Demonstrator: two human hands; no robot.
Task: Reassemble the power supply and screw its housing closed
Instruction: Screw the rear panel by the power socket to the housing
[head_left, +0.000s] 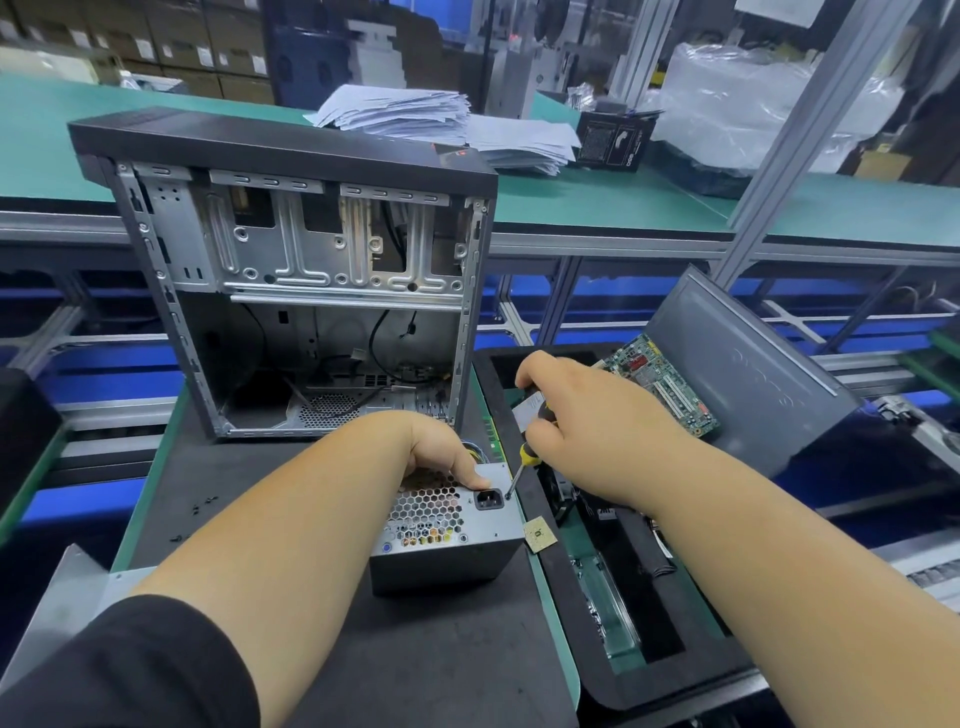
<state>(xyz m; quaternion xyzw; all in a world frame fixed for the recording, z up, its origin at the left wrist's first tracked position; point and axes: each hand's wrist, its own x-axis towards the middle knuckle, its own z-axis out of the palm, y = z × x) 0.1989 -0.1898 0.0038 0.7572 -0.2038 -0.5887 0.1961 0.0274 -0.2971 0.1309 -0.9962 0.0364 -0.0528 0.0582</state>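
A grey metal power supply box (447, 525) with a honeycomb grille was being screwed shut on the black foam mat (270, 483).

The box was steadied from the left by the left hand (447, 452), its thumb pressed on the top edge above the black socket. A yellow-and-black screwdriver (522, 457) was gripped by the right hand (576, 410), its tip set at a screw just right of the socket. An opened black computer case (291, 270) was stood beyond, and a green circuit board (670, 384) was seen at the right.
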